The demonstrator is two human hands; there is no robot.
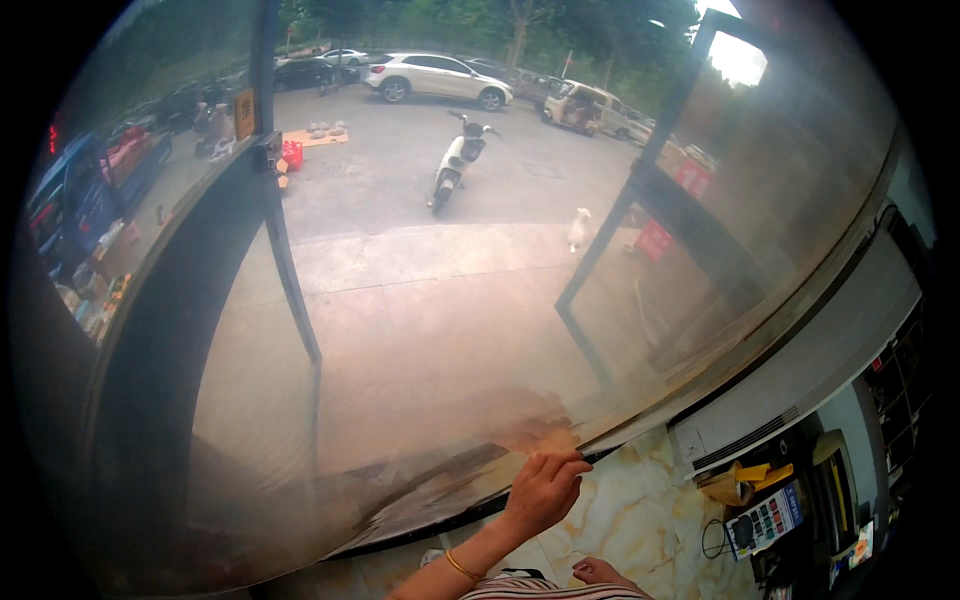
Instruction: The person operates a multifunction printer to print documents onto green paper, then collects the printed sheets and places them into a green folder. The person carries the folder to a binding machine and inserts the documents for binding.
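Observation:
A large clear plastic door curtain (420,420) spreads across most of the view, hazy and creased, with a dark edge along its lower right side. My left hand (545,490), with a gold bracelet on the wrist, reaches up from the lower edge. Its fingers are curled at the curtain's edge and pinch it. Low in the picture, beside my striped shirt (555,590), a small part of my right hand (598,572) shows; most of its fingers are hidden.
Through the curtain I see an open glass door (640,190), a white scooter (460,160), a white dog (579,230) and a parked white car (437,78). Indoors, marbled floor tiles (630,500) lie beside a white air-conditioner-like cabinet (800,380) and cluttered shelves (895,400).

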